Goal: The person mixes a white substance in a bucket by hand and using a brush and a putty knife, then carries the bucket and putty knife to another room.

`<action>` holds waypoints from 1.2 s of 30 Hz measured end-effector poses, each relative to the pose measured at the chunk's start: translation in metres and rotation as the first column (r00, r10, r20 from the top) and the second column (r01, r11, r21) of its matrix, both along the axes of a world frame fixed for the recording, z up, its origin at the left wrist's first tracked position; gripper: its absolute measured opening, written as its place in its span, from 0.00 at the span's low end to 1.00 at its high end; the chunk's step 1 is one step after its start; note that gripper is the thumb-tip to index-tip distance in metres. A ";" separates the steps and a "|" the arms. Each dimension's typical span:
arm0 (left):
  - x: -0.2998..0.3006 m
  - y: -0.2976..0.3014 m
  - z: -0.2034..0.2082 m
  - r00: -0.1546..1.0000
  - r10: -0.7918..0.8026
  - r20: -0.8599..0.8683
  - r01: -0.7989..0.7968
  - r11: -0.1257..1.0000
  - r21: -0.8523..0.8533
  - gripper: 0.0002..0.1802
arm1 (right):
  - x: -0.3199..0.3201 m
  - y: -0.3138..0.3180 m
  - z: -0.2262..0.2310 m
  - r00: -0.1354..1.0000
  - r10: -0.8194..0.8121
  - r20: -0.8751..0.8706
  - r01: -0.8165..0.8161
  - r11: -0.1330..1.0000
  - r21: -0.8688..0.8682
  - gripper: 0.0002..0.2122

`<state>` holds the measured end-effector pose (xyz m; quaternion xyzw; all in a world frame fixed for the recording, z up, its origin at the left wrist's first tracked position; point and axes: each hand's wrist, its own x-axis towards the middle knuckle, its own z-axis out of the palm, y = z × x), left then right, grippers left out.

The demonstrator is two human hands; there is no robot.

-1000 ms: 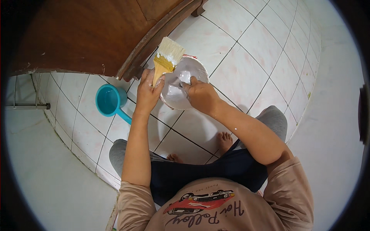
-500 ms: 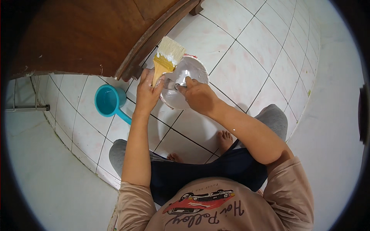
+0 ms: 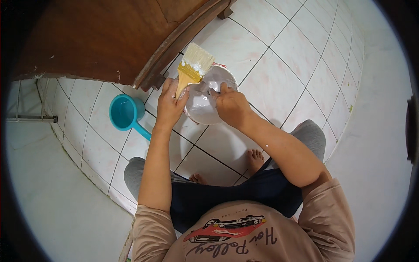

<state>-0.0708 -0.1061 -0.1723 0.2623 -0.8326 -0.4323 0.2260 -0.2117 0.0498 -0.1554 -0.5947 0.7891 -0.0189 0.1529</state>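
- Left grip (image 3: 169, 109): closed around the wooden handle of the wide paintbrush (image 3: 188, 75), which rises from it, bristles away from the person; whether it also touches the bucket is unclear.
- Right grip (image 3: 234, 107): fingers curled over the bucket (image 3: 228, 73), something greyish at the fingertips; I cannot tell what it holds.
- Between the grips: pale, wet-looking stuff (image 3: 202, 102) inside the bucket. Smeared fingers could let the handle slip; a hard push by the right grip might tip the bucket.
- Left of the left grip: the blue dipper (image 3: 124, 112) on the tiled floor (image 3: 257, 61), its handle near the forearm, so an elbow swing could knock it.
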 end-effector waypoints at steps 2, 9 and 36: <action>0.000 0.000 -0.001 1.000 0.003 -0.016 -0.003 1.000 -0.009 0.14 | -0.001 -0.001 0.003 1.000 -0.012 0.018 0.011 0.998 0.067 0.19; -0.001 0.001 -0.001 1.000 -0.006 -0.015 0.006 1.000 -0.024 0.14 | -0.010 0.000 -0.003 0.992 -0.130 0.000 0.129 0.983 -0.130 0.14; -0.001 0.003 0.000 1.000 0.020 0.009 -0.019 0.999 -0.049 0.18 | -0.013 -0.006 0.009 0.956 -0.138 0.258 0.102 0.983 0.150 0.15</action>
